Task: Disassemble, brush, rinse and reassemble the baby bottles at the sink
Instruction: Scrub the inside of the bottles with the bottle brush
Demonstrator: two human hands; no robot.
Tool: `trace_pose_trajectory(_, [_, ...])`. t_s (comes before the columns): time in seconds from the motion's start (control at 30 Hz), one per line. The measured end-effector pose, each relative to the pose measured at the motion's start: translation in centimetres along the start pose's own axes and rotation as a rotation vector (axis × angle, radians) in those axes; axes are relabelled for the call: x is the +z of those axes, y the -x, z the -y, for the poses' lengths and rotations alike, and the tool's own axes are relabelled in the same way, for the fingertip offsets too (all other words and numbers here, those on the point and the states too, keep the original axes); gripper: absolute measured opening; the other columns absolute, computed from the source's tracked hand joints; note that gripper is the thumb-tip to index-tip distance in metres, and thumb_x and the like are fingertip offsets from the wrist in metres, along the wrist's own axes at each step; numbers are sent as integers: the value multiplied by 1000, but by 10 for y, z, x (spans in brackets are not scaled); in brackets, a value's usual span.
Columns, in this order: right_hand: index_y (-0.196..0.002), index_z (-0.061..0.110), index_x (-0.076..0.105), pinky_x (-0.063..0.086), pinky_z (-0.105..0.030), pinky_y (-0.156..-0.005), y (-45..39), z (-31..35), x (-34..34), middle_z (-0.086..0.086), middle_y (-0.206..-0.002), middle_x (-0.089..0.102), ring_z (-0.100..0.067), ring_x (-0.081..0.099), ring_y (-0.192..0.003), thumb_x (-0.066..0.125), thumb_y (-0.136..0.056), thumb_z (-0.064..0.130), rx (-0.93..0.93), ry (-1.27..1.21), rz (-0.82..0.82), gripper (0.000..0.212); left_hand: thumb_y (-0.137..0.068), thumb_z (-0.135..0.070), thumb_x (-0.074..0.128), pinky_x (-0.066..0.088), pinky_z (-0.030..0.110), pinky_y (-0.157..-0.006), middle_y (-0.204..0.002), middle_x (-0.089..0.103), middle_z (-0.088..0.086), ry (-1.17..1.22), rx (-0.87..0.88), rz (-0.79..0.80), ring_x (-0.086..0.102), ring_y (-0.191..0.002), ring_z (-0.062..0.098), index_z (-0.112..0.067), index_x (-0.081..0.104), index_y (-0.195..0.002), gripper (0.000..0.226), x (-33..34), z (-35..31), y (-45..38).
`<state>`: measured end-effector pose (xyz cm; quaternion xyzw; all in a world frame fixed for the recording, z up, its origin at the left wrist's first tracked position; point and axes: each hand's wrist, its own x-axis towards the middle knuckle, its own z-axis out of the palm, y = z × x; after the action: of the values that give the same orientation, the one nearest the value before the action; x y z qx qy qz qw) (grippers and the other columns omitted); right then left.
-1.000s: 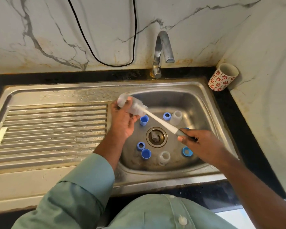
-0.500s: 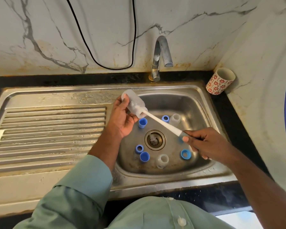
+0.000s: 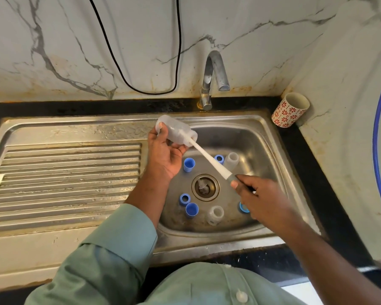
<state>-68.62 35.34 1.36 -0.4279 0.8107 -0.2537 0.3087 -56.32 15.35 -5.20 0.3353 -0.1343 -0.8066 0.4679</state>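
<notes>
Both hands raised: left hand (image 3: 166, 155) grips bottle (image 3: 176, 132) (tilted), right hand (image 3: 259, 198) brush (image 3: 209, 160).

White marble-veined wall (image 3: 262, 40), black cable (image 3: 178, 51) hanging, black countertop (image 3: 75, 107), rust stains along joint.

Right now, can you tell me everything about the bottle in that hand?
The bottle is small, see-through, cloudy plastic, with no cap or teat on it. It lies tilted on its side above the sink's left edge, mouth pointing toward the basin. The left hand grips it from below. A white brush goes into its mouth, held at the handle by the right hand.
</notes>
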Motion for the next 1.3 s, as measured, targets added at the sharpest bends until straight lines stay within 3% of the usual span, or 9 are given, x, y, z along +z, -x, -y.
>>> trace_pose_trajectory(0.17, [-103,2,68,23,-20,-34,-3,-4,-13,-10,-60,51,-9,33,-34,58,-89,36,239,-785,394,38,-83,-36,63,61,42,-73,-117,65,22,135,-66,129,71,-97,32,-3,38,-148,77,1,-10,-3])
trace_pose_trajectory(0.27, [-105,11,71,26,-23,-37,-14,-7,-35,-8,-61,54,-10,36,-38,59,-84,44,262,-539,436,41,-85,-33,61,60,45,-72,-122,61,19,74,-49,161,63,-110,36,-7,42,-143,67,-4,-15,-6])
trace_pose_trajectory(0.37, [-96,17,69,41,-30,-49,-22,1,-42,-2,-65,58,-13,47,-50,58,-87,49,164,-47,210,35,-86,-27,62,60,51,-72,-130,51,17,-32,2,150,55,-116,37,-19,45,-132,49,-10,-10,-6])
trace_pose_trajectory(0.5, [-123,24,59,53,-33,-63,-12,-1,-5,9,-77,55,-11,56,-67,41,-99,45,-203,493,-70,36,-99,-22,56,61,53,-72,-135,49,20,39,21,20,54,-121,42,-20,44,-137,40,-9,-5,-9])
trace_pose_trajectory(0.6, [-127,18,62,52,-35,-59,-14,-17,8,11,-73,54,-12,54,-63,44,-96,43,-318,360,-63,43,-97,-24,59,58,59,-78,-133,51,17,33,51,-10,57,-117,39,-19,44,-137,43,-5,-10,-9])
trace_pose_trajectory(0.77, [-107,33,68,44,-22,-55,-19,-20,9,-4,-70,60,-11,50,-59,56,-96,35,-9,-4,-12,17,-96,-17,60,51,68,-86,-120,55,7,-144,106,73,58,-114,35,-27,52,-111,19,-11,-12,-6])
trace_pose_trajectory(1.0, [-94,15,73,29,-23,-39,-17,-4,-30,-12,-62,50,-15,34,-42,61,-87,39,88,-370,275,28,-53,-38,95,58,53,-72,-125,57,9,-82,14,214,60,-112,33,-27,57,-115,73,-22,-14,-7])
trace_pose_trajectory(1.13, [-84,13,73,27,-23,-39,-14,-12,-15,-16,-64,51,-15,33,-40,59,-91,33,113,-438,238,26,-77,-30,78,58,52,-73,-125,53,13,-10,-52,290,58,-111,34,-23,47,-128,60,-20,-21,-12])
trace_pose_trajectory(1.3, [-96,23,72,32,-19,-36,-16,-17,-10,-9,-59,46,-8,36,-39,61,-94,18,80,-304,150,13,-99,-15,56,60,44,-69,-125,60,5,-391,-64,42,62,-109,30,-28,59,-130,34,-19,-33,-8])
